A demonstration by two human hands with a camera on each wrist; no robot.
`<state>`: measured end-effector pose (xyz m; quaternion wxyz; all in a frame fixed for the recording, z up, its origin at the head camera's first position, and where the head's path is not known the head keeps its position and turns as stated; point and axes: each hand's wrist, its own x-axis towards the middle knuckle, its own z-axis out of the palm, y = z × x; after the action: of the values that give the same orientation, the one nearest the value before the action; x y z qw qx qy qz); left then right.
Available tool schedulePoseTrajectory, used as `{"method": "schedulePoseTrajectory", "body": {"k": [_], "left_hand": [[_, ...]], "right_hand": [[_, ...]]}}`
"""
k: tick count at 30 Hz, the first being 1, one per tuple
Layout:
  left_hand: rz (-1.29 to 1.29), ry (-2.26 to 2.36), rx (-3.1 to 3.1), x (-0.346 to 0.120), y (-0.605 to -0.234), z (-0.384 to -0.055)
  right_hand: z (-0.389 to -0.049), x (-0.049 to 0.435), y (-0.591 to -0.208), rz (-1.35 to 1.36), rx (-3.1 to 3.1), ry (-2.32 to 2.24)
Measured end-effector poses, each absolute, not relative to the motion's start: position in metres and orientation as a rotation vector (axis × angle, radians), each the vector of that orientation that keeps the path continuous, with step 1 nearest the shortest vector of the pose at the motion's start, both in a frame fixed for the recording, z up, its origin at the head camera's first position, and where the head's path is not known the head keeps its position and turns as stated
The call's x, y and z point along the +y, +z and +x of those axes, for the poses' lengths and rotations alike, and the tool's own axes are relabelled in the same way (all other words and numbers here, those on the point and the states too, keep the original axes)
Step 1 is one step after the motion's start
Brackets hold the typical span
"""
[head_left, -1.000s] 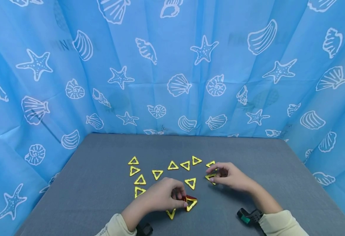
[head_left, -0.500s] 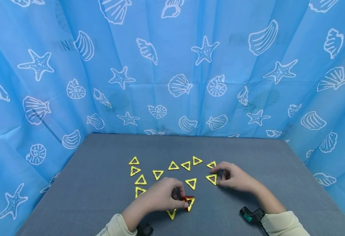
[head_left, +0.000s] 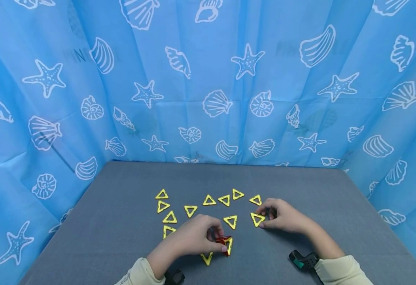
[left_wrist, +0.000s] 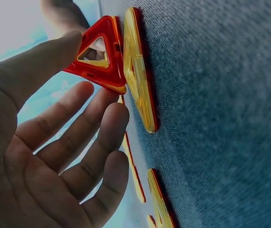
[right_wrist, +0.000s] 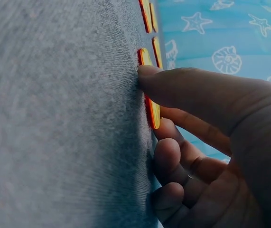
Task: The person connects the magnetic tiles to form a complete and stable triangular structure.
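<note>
My left hand (head_left: 218, 240) pinches a red triangle frame (head_left: 225, 239) between thumb and fingers, tilted up on edge over a yellow triangle (head_left: 229, 246) that lies flat on the grey table (head_left: 122, 221). The left wrist view shows the red triangle (left_wrist: 99, 57) leaning against that yellow triangle (left_wrist: 140, 85). My right hand (head_left: 263, 217) holds another yellow triangle (head_left: 256, 219) flat on the table. Its thumb (right_wrist: 182, 88) is on the triangle's edge (right_wrist: 152, 114) and its fingers curl at the other side.
Several more yellow triangles lie in a loose arc on the table, from the left (head_left: 161, 194) across the back (head_left: 224, 199) to the right (head_left: 256, 199). One lies near my left wrist (head_left: 206, 258). Blue shell-print curtains (head_left: 208, 79) wall in the table.
My right hand has brought its yellow triangle down from a raised tilt to flat on the table. My left hand has tipped the red triangle a little more upright.
</note>
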<state>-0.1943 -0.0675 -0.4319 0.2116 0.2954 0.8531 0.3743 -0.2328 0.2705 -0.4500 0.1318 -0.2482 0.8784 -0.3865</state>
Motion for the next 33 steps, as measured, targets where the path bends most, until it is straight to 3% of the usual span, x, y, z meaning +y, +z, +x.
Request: {"method": "schedulePoseTrajectory", "body": {"k": [19,33], "left_hand": [[0.765,1.027,2.368,-0.065,-0.431,-0.193],[0.771,1.028,2.358,-0.065,-0.431,-0.191]], "right_hand": [[-0.229,0.255,-0.448,-0.723,2.478,-1.076],[-0.214,0.233,-0.442,-0.870,2.279,-1.114]]}}
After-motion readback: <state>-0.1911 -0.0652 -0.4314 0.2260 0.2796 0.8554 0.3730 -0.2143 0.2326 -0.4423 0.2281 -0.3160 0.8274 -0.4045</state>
